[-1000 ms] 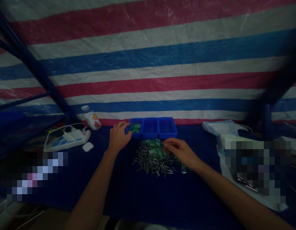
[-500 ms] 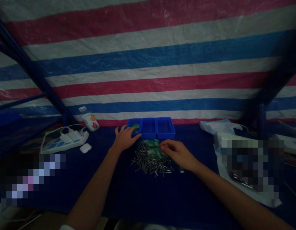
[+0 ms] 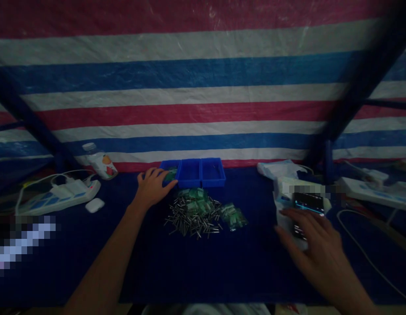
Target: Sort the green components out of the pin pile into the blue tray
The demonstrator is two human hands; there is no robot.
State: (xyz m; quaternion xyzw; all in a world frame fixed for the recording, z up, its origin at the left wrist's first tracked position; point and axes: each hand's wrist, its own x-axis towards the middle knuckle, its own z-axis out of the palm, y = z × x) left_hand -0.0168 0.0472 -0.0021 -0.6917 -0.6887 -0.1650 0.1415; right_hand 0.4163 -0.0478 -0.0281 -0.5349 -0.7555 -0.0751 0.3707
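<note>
My left hand (image 3: pixel 152 187) rests with fingers apart at the left blue bin (image 3: pixel 166 164), which has green packets in it. Beside it stand a middle bin (image 3: pixel 191 172) and a right bin (image 3: pixel 213 172). In front lies a pile of metal nails or screws (image 3: pixel 186 221) with green packets (image 3: pixel 199 202) on top. More green packets (image 3: pixel 234 217) lie right of the pile. My right hand (image 3: pixel 312 240) is spread over a dark phone (image 3: pixel 308 202) at the right, its fingers partly covering the screen.
A bottle (image 3: pixel 100 162), a power strip (image 3: pixel 68 196) with plugs and a small white case (image 3: pixel 95 205) are on the left. White plastic (image 3: pixel 280 169) lies back right, near another power strip (image 3: pixel 370 193) and a cable. Striped sheeting (image 3: pixel 189 92) hangs behind.
My right hand has left the pile and moved right to the phone, its fingers now spread. The packets right of the pile are uncovered. The view has shifted right.
</note>
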